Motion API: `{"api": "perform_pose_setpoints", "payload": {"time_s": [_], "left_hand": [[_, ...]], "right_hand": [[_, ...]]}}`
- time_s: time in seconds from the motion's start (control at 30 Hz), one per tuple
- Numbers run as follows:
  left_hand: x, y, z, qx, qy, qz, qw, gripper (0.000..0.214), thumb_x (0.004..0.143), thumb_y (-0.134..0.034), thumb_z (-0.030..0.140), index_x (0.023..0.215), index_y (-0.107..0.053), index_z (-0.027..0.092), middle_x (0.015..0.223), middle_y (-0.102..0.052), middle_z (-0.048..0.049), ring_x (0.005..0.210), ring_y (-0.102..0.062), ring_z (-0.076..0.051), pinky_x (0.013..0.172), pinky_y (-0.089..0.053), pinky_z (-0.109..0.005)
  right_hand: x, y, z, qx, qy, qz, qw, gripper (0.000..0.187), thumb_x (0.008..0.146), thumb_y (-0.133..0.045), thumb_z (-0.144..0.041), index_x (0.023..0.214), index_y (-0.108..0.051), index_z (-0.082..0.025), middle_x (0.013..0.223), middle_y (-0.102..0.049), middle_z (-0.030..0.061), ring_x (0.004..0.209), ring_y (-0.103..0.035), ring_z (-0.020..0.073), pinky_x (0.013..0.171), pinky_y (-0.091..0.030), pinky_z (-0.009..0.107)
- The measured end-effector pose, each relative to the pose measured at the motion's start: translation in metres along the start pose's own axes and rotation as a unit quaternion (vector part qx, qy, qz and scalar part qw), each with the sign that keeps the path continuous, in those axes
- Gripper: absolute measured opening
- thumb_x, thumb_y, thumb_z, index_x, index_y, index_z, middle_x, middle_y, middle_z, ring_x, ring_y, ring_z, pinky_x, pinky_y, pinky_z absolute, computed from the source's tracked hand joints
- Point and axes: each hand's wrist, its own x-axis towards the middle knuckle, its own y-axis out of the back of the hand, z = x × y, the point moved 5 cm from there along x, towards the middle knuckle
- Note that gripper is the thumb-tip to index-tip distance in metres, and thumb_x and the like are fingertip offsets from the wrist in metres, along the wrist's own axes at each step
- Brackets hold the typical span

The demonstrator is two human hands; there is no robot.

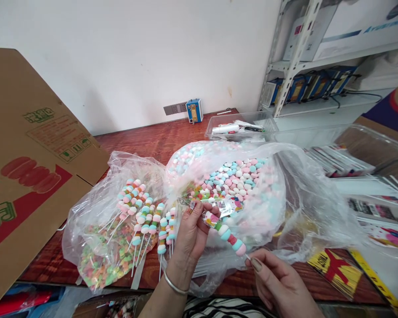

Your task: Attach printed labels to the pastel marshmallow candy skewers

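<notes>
My left hand (pixel 194 229), with a bangle at the wrist, pinches a small clear printed wrapper (pixel 212 218). One end of a candy skewer (pixel 230 238) of pastel marshmallows and gummies is at that wrapper; I cannot tell how far inside it sits. My right hand (pixel 275 276) is closed on the skewer's white stick at the lower end. Behind my hands lies a large clear bag of pink, blue and white marshmallows (pixel 242 176). To the left, finished-looking candy skewers (pixel 149 216) rest on a bag of colourful gummies (pixel 102 256).
A cardboard box (pixel 36 154) stands at the left. At the back are a clear plastic tray (pixel 268 126) with pens and a small blue box (pixel 194 110) by the wall socket. Packaged sticks (pixel 338 161) and printed wrappers (pixel 381 210) lie right, below a metal shelf (pixel 292 66).
</notes>
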Motion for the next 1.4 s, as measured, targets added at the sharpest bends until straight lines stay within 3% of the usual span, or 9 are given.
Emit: {"api": "perform_pose_setpoints", "payload": {"time_s": [0.07,0.17,0.47,0.57,0.67,0.9,1.0,1.2,1.4], "left_hand": [[0.0,-0.002,-0.002,-0.018,0.01,0.01,1.0,0.014,0.077,-0.075,0.021,0.081,-0.065,0.013,0.073,-0.065,-0.0013,0.07,-0.065,-0.015,0.072,-0.055,-0.03],[0.0,-0.005,-0.003,-0.045,0.02,0.017,0.999,0.014,0.077,-0.076,0.019,0.08,-0.064,0.013,0.071,-0.062,0.0003,0.066,-0.062,-0.012,0.07,-0.056,-0.028],[0.005,-0.022,-0.013,-0.109,0.05,0.063,0.991,0.011,0.089,-0.06,0.016,0.079,-0.06,0.012,0.065,-0.051,0.0022,0.056,-0.052,-0.007,0.062,-0.054,-0.022],[0.005,-0.031,-0.021,-0.118,0.066,0.046,0.99,0.009,0.089,-0.06,0.015,0.081,-0.06,0.012,0.065,-0.049,0.0033,0.055,-0.05,-0.006,0.06,-0.052,-0.021],[0.004,-0.036,-0.031,-0.11,0.074,0.048,0.99,0.009,0.087,-0.065,0.019,0.082,-0.059,0.013,0.065,-0.049,0.0044,0.054,-0.05,-0.006,0.058,-0.051,-0.02],[0.005,-0.042,-0.05,-0.095,0.079,0.034,0.992,0.019,0.08,-0.074,0.026,0.082,-0.058,0.016,0.063,-0.046,0.0063,0.052,-0.047,-0.005,0.056,-0.049,-0.019],[0.004,-0.043,-0.052,-0.092,0.071,0.017,0.993,0.02,0.082,-0.073,0.03,0.084,-0.059,0.015,0.063,-0.046,0.0066,0.05,-0.044,-0.004,0.057,-0.049,-0.02],[0.001,-0.046,-0.054,-0.074,0.069,0.003,0.995,0.019,0.082,-0.072,0.028,0.089,-0.06,0.016,0.062,-0.043,0.0078,0.052,-0.044,-0.004,0.061,-0.049,-0.02],[0.0,-0.048,-0.057,-0.077,0.068,-0.009,0.995,0.019,0.082,-0.073,0.029,0.089,-0.06,0.016,0.061,-0.04,0.0084,0.051,-0.042,-0.004,0.06,-0.048,-0.02]], "right_hand": [[0.0,0.005,-0.008,-0.121,0.079,0.027,0.989,0.039,0.084,-0.061,-0.058,0.084,-0.065,-0.019,0.054,-0.046,-0.0052,0.043,-0.039,0.008,0.04,-0.033,0.018],[-0.005,0.005,-0.023,-0.283,0.207,0.059,0.935,0.026,0.09,-0.058,-0.044,0.084,-0.067,-0.02,0.069,-0.064,0.0001,0.063,-0.06,0.0143,0.056,-0.047,0.02],[-0.023,-0.008,-0.032,-0.462,0.481,0.131,0.734,0.008,0.089,-0.057,-0.015,0.094,-0.062,-0.02,0.068,-0.062,0.0001,0.058,-0.06,0.0135,0.056,-0.046,0.022],[-0.028,-0.008,-0.035,-0.487,0.503,0.144,0.699,0.018,0.085,-0.061,-0.01,0.1,-0.062,-0.019,0.073,-0.065,0.0034,0.063,-0.062,0.0158,0.061,-0.048,0.025],[-0.03,-0.006,-0.04,-0.469,0.491,0.158,0.716,0.016,0.086,-0.059,-0.009,0.097,-0.062,-0.021,0.071,-0.065,0.0028,0.063,-0.061,0.0158,0.061,-0.048,0.025],[-0.024,0.003,-0.038,-0.389,0.366,0.165,0.829,0.011,0.093,-0.054,-0.019,0.085,-0.061,-0.022,0.07,-0.064,-0.0003,0.061,-0.061,0.0136,0.058,-0.046,0.022],[-0.024,0.007,-0.036,-0.386,0.348,0.178,0.836,0.007,0.092,-0.055,-0.022,0.092,-0.062,-0.022,0.075,-0.068,-0.0005,0.064,-0.064,0.0138,0.059,-0.047,0.022],[-0.028,0.006,-0.035,-0.43,0.39,0.182,0.794,0.01,0.092,-0.054,-0.019,0.086,-0.061,-0.02,0.069,-0.067,0.0002,0.059,-0.064,0.0142,0.058,-0.043,0.024],[-0.024,0.008,-0.036,-0.333,0.281,0.151,0.887,0.023,0.094,-0.051,-0.032,0.079,-0.063,-0.021,0.065,-0.065,-0.0013,0.059,-0.059,0.0135,0.058,-0.043,0.023]]}}
